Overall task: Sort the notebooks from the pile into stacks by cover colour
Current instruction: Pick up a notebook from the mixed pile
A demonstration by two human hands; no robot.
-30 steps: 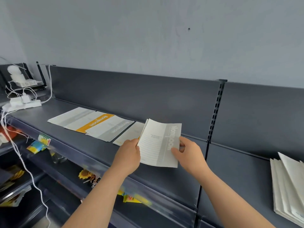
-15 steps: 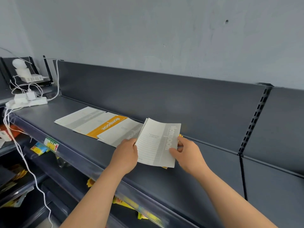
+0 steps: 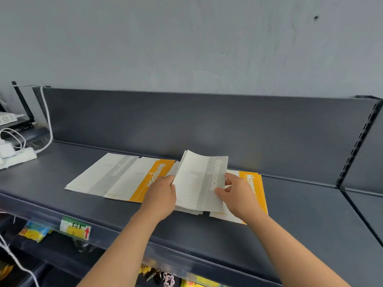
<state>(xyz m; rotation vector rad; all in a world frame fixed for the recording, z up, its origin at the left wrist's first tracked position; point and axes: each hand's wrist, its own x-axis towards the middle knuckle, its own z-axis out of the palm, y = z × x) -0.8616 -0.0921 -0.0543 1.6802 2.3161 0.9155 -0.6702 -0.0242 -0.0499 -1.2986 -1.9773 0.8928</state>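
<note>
- Both hands, head view: L hand (image 3: pixel 161 195) and R hand (image 3: pixel 238 194) each pinch a side edge of the grey notebook (image 3: pixel 200 181), prob. to keep it square for setting down.
- It's tilted, low over loose grey copies (image 3: pixel 187 210) on the shelf (image 3: pixel 300 214).
- Orange stack (image 3: pixel 143 181) is just left, orange notebook (image 3: pixel 253 189) just right, grey stack (image 3: pixel 103 175) far left, so colours stay apart.
</note>
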